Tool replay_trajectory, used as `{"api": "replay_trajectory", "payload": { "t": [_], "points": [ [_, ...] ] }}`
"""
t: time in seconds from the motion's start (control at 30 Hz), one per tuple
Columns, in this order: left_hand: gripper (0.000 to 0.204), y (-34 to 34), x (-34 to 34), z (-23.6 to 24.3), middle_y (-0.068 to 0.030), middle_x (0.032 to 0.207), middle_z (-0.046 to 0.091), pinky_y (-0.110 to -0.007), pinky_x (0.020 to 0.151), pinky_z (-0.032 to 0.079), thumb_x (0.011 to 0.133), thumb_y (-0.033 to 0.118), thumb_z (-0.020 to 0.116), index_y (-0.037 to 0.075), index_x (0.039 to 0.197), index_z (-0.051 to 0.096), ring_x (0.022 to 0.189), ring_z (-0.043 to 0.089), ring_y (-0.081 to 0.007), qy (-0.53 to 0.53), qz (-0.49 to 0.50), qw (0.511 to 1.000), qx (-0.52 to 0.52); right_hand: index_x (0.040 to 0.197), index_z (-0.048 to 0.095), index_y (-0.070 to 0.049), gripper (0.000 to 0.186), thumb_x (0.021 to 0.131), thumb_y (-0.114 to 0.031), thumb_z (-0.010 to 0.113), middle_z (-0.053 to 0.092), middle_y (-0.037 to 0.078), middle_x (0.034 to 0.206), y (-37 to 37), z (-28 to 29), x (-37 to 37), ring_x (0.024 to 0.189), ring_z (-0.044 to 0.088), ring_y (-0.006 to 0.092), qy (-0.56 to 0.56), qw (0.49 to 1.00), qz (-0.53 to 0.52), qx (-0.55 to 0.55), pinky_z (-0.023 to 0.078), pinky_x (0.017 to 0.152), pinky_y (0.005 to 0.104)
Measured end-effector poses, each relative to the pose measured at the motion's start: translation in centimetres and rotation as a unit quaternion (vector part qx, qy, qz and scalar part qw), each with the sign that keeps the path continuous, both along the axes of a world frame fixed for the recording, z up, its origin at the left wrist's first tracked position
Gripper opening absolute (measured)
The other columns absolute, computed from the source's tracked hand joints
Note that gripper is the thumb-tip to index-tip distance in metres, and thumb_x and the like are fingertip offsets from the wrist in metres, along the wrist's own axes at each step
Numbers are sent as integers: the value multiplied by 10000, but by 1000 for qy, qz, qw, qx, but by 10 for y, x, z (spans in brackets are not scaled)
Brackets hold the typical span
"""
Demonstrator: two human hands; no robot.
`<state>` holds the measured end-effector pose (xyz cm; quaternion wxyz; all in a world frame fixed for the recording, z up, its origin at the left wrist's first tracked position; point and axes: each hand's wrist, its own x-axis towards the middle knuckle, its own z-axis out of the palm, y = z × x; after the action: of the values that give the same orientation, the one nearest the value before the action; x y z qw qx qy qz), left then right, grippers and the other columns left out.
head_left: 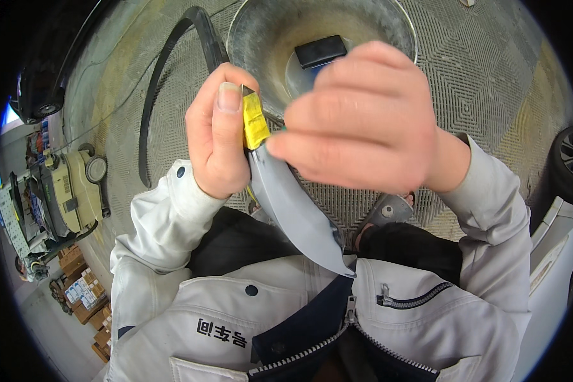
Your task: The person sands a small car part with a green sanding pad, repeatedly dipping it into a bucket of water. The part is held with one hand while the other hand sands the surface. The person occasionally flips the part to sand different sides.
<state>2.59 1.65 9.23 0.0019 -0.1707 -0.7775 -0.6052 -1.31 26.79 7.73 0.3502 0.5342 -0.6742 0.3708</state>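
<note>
My left hand (pixel 219 130) grips a long curved trim strip with its thumb lying along it. The strip's smooth grey face (pixel 293 210) sweeps down toward my jacket, and a dark, looping length (pixel 151 105) arcs out beyond the hand to the left. A short piece of yellow tape or film (pixel 254 121) sits on the strip beside my left thumb. Close over the lower end of that yellow piece is my right hand (pixel 369 121), blurred by motion, its fingers curled and thumb and forefinger pressed together. What lies between those fingertips is hidden.
A round metal basin (pixel 254 38) stands on the patterned floor ahead, with a black block (pixel 321 51) inside. My sandalled foot (pixel 388 210) is below. At left are a beige wheeled machine (pixel 73 191) and cardboard boxes (pixel 86 296); a car wheel (pixel 570 153) stands at right.
</note>
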Motion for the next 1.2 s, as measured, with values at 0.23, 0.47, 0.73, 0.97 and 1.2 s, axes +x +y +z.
{"api": "replay_trajectory", "payload": {
  "t": [0.23, 0.47, 0.73, 0.97, 1.2],
  "points": [
    [437, -2, -2, -1, 21, 905, 587, -259, 707, 389, 1247, 413, 456, 38, 1101, 628, 797, 486, -62, 4, 0, 1000, -16, 982, 866, -125, 288, 703, -199, 866, 744, -10, 882, -9, -3, 3, 687, 639, 179, -5, 997, 43, -69, 436, 626, 320],
    [445, -8, -11, -3, 13, 915, 600, -257, 722, 401, 1253, 406, 444, 31, 1116, 641, 805, 505, -68, 16, -17, 1000, -6, 1023, 867, -136, 276, 748, -125, 879, 750, -6, 910, 0, 0, -1, 685, 648, 190, -19, 994, 109, -14, 451, 611, 332],
    [453, -7, -21, -7, 23, 926, 617, -246, 733, 402, 1259, 420, 458, 35, 1131, 659, 817, 518, -59, -1, 4, 1000, 12, 1137, 844, -92, 231, 911, -58, 879, 776, 72, 1076, 31, -7, -28, 914, 750, 251, -117, 993, -33, -1, 549, 716, 371],
    [402, -1, -31, -8, 32, 943, 615, -241, 768, 415, 1269, 357, 472, 28, 1143, 665, 848, 501, -51, 11, 6, 1000, -15, 1271, 779, -68, 267, 1009, -82, 827, 769, 118, 1169, 33, -34, -33, 1004, 753, 262, -290, 954, -64, 28, 583, 875, 376],
    [465, 6, -47, -15, -29, 927, 615, -276, 759, 407, 1260, 412, 406, 36, 1135, 650, 827, 510, -105, 55, 28, 993, -101, 1252, 698, -9, 224, 1169, -209, 643, 763, 216, 1077, 38, -25, -51, 964, 757, 387, -469, 875, -118, 0, 585, 850, 465]
  ]
}}
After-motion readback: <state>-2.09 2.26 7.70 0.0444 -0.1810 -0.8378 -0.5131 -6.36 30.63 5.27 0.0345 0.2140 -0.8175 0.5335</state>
